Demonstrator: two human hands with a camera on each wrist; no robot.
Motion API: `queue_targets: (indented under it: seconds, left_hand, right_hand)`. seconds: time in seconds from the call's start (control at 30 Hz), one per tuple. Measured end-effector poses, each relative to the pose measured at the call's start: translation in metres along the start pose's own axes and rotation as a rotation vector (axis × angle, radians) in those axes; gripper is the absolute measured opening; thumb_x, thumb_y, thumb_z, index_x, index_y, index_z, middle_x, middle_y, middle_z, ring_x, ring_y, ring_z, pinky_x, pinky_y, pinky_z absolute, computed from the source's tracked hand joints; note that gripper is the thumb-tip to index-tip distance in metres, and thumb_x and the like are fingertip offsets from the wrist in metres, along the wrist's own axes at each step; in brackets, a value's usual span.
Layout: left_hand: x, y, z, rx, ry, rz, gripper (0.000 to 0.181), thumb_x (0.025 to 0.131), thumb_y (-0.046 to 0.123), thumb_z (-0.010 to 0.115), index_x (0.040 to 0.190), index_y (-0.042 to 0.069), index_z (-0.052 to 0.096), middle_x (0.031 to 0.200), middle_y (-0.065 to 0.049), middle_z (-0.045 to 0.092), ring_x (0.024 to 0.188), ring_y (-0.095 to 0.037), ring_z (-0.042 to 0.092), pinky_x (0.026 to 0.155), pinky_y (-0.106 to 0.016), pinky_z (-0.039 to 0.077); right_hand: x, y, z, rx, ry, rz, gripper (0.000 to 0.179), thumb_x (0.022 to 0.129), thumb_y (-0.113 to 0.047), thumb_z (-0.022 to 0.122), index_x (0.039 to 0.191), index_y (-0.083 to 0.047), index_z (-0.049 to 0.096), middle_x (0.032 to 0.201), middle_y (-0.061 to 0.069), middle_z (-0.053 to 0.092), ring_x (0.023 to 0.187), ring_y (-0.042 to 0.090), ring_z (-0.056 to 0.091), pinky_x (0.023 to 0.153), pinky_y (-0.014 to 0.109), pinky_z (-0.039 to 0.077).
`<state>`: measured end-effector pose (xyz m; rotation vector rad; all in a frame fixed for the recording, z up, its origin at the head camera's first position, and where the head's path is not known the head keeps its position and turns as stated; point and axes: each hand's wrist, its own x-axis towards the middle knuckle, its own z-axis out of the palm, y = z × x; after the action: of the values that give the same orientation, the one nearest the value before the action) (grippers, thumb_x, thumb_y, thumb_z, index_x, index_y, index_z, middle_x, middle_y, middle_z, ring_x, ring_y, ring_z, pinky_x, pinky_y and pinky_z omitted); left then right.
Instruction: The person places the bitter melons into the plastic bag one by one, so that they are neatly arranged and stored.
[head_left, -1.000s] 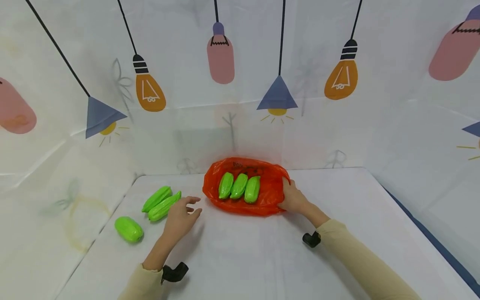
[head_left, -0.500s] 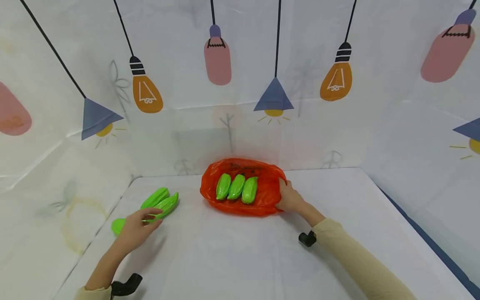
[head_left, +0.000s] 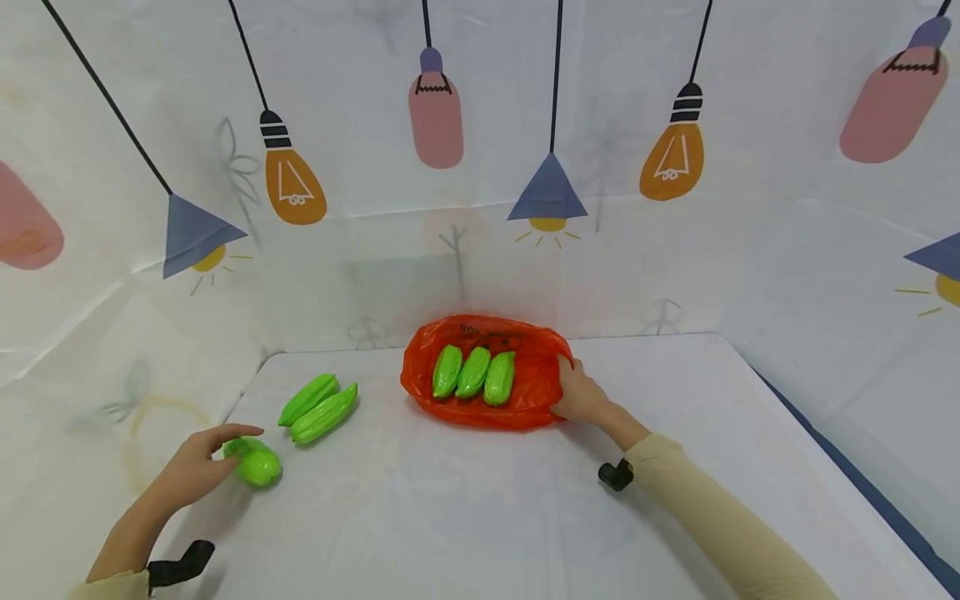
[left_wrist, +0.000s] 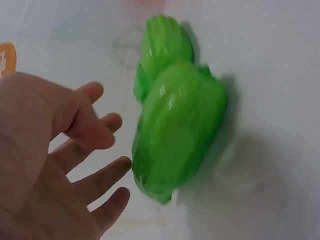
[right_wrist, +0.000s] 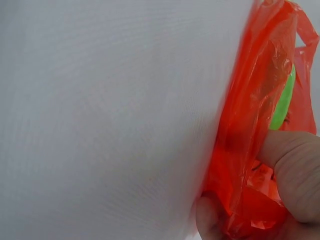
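My left hand (head_left: 197, 468) hovers at the left of a short, glossy green ridged gourd (head_left: 259, 465), its fingers bent loosely around the near side. In the left wrist view the fingertips stand right at the side of this gourd (left_wrist: 177, 130), with nothing gripped. Two longer green gourds, a front one (head_left: 325, 414) and a back one (head_left: 309, 398), lie side by side beyond it. At the back centre, my right hand (head_left: 581, 394) pinches the right rim of an open red plastic bag (head_left: 538, 379). Three green gourds (head_left: 473, 372) lie in a row inside the bag.
The white table (head_left: 480, 517) meets a white sheet wall (head_left: 405, 275) printed with lamps, close behind the bag. Another stretch of sheet rises along the table's left edge. A black wrist camera (head_left: 182, 564) sits under the left wrist, another (head_left: 617, 476) under the right.
My left hand has moved left and toward me, from between the bag and the long gourds, past them to the short gourd. My right hand keeps its hold on the bag.
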<state>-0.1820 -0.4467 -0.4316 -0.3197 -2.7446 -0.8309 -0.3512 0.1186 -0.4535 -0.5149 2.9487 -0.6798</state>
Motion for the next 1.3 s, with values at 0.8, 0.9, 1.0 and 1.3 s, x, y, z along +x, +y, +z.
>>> queue_targets:
  seconds: [0.8, 0.9, 1.0, 1.3]
  left_hand:
    - [0.002, -0.033, 0.012, 0.02, -0.019, -0.181, 0.054, 0.079, 0.032, 0.082, 0.122, 0.004, 0.066, 0.124, -0.02, 0.059, 0.11, -0.035, 0.052, 0.082, -0.037, 0.042]
    - [0.004, -0.034, 0.014, -0.011, -0.051, -0.209, 0.058, 0.08, 0.032, 0.081, 0.126, 0.002, 0.063, 0.127, -0.023, 0.057, 0.106, -0.036, 0.054, 0.077, -0.032, 0.044]
    - [0.006, -0.034, 0.015, -0.021, -0.052, -0.22, 0.059, 0.08, 0.032, 0.081, 0.127, 0.002, 0.063, 0.125, -0.022, 0.059, 0.101, -0.033, 0.055, 0.074, -0.031, 0.046]
    - [0.001, -0.029, 0.018, -0.054, -0.051, -0.259, 0.06, 0.079, 0.032, 0.082, 0.127, 0.002, 0.063, 0.121, -0.021, 0.06, 0.098, -0.023, 0.055, 0.07, -0.028, 0.047]
  right_hand:
    - [0.002, 0.003, 0.001, 0.007, 0.001, -0.005, 0.095, 0.08, -0.015, 0.078, 0.147, 0.011, 0.015, 0.142, 0.034, 0.028, 0.1, 0.043, 0.057, 0.088, 0.054, 0.049]
    - [0.001, 0.005, 0.0, 0.012, 0.002, -0.001, 0.095, 0.081, -0.015, 0.077, 0.147, 0.011, 0.014, 0.143, 0.034, 0.027, 0.1, 0.042, 0.057, 0.088, 0.054, 0.049]
    - [0.0, 0.006, -0.001, 0.018, 0.008, 0.0, 0.096, 0.081, -0.015, 0.077, 0.147, 0.011, 0.014, 0.143, 0.034, 0.027, 0.1, 0.042, 0.057, 0.089, 0.054, 0.048]
    - [0.0, 0.003, 0.0, 0.011, -0.004, -0.002, 0.094, 0.082, -0.015, 0.076, 0.148, 0.01, 0.014, 0.144, 0.034, 0.027, 0.104, 0.042, 0.056, 0.089, 0.055, 0.048]
